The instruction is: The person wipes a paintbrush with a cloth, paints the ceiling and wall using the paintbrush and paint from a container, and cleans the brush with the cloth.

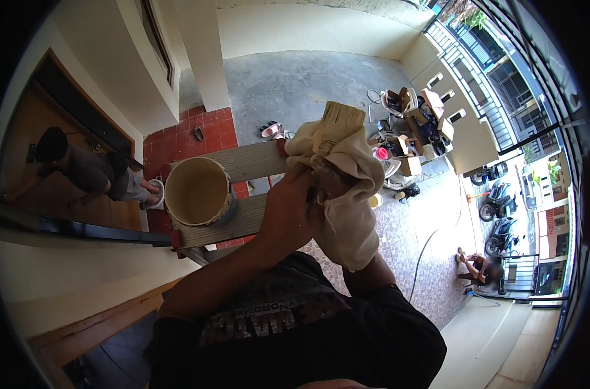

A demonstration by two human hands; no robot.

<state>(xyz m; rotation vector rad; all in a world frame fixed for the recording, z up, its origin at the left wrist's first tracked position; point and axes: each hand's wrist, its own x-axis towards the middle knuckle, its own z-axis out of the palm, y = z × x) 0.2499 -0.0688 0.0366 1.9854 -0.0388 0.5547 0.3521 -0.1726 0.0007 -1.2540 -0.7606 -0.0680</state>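
Right in front of me a paintbrush (pixel 343 122) points away, its wide bristles coated in cream paint. A pale, crumpled cloth (pixel 353 220) is bunched around the brush's lower part and drapes downward. My left hand (pixel 288 211) is closed at the brush's handle end, against the cloth; the handle itself is mostly hidden. The cloth covers much of my right hand (pixel 334 181), whose fingers are curled in its folds, with dark smears showing. To the left, a paint bucket (pixel 197 191) with cream-coated inner walls stands on the ladder top (pixel 249 161).
A person (pixel 94 168) stands by the doorway at left, and another person (pixel 483 269) sits far right. Boxes and clutter (pixel 418 129) are piled beyond the cloth. A hose (pixel 428 240) crosses the tiled floor. Pink sandals (pixel 272 130) lie on the ground below.
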